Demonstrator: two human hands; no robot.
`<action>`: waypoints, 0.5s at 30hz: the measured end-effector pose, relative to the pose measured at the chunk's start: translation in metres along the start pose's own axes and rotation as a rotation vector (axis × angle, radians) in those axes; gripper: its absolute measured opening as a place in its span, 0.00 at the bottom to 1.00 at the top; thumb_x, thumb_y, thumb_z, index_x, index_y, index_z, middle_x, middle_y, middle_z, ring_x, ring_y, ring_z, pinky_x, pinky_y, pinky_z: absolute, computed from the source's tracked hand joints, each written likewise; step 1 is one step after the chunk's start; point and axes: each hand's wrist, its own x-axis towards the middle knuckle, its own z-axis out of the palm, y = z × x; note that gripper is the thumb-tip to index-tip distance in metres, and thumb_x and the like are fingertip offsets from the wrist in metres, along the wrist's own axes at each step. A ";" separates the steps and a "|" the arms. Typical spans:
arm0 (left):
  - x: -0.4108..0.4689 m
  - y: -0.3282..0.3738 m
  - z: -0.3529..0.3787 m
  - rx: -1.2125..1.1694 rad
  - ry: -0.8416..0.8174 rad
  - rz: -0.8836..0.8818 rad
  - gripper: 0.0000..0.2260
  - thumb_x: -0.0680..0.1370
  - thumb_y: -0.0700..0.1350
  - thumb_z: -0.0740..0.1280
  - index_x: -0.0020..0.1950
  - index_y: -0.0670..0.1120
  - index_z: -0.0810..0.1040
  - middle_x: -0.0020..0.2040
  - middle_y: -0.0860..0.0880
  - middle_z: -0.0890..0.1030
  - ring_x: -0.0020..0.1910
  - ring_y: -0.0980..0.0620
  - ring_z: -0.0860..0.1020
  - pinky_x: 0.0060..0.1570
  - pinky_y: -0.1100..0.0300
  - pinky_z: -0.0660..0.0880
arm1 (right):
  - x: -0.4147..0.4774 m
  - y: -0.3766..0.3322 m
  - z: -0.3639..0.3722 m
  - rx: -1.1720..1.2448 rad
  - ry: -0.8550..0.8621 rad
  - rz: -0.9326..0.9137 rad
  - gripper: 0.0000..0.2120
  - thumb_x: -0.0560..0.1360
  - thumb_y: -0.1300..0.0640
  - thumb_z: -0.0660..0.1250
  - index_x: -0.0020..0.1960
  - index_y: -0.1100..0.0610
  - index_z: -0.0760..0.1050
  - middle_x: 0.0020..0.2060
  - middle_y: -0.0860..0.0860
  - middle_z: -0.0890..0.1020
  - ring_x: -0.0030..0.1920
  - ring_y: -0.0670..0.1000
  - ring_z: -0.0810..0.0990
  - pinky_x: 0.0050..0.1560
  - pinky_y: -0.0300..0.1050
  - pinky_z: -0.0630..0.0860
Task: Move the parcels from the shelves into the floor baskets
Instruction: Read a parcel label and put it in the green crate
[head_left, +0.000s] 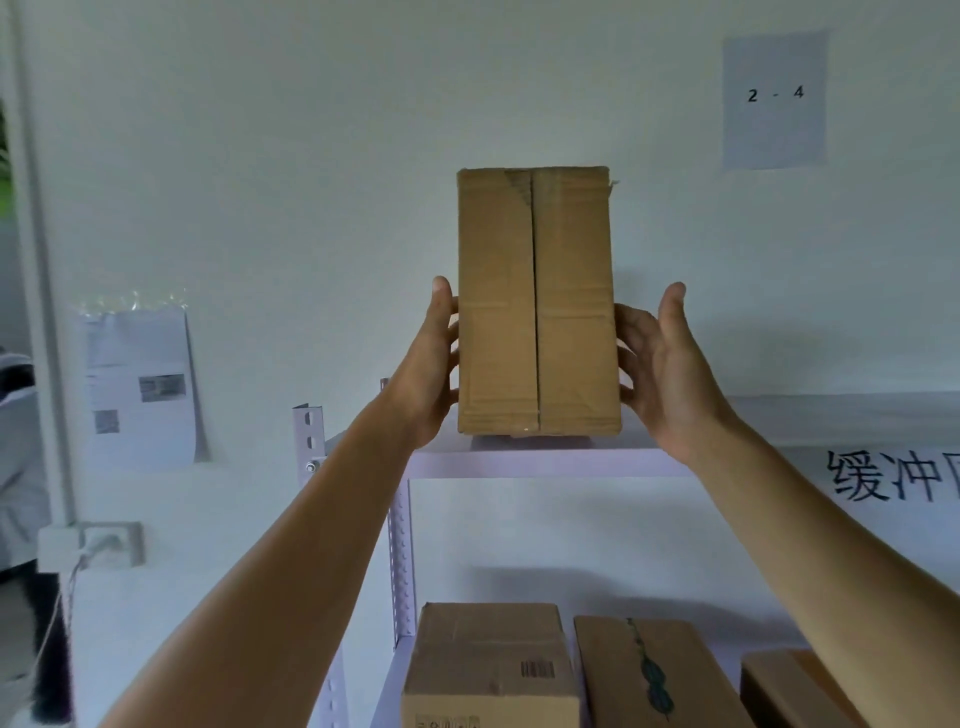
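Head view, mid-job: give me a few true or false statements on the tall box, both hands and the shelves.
1. Both hands grip the tall box, the left hand and right hand on opposite sides. True.
2. The tall box lies flat. False: it stands on end at the top shelf.
3. The shelf below is bare. False: three boxes show there.
4. The wall sign reads 2 - 4. True.

Four cardboard parcels in all, one tall parcel (537, 301) up at the top shelf (545, 460) and three more on the shelf below (491, 667) (652, 675) (795, 691), plus two hands (428, 364) (667, 369), two paper sheets on the wall (774, 98) (140, 387) and one wall socket (111, 543).
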 end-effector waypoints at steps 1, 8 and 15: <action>-0.001 -0.001 -0.001 0.004 0.011 -0.008 0.36 0.83 0.74 0.46 0.81 0.56 0.72 0.76 0.48 0.79 0.76 0.44 0.77 0.79 0.37 0.68 | 0.000 -0.002 0.001 -0.004 0.010 0.016 0.41 0.81 0.26 0.42 0.75 0.50 0.76 0.69 0.44 0.82 0.72 0.48 0.78 0.68 0.57 0.75; -0.011 0.003 -0.007 -0.073 0.006 0.029 0.38 0.83 0.74 0.43 0.66 0.57 0.87 0.67 0.49 0.86 0.67 0.48 0.84 0.67 0.48 0.79 | -0.007 -0.007 0.013 -0.072 -0.001 0.048 0.40 0.82 0.27 0.42 0.74 0.49 0.78 0.68 0.46 0.83 0.71 0.47 0.78 0.74 0.62 0.72; -0.014 0.016 -0.014 -0.145 0.003 0.212 0.33 0.88 0.67 0.43 0.76 0.54 0.80 0.73 0.48 0.82 0.74 0.48 0.79 0.78 0.43 0.69 | -0.010 -0.010 0.027 0.042 -0.029 -0.080 0.33 0.83 0.29 0.43 0.67 0.42 0.81 0.69 0.41 0.82 0.75 0.46 0.75 0.77 0.66 0.68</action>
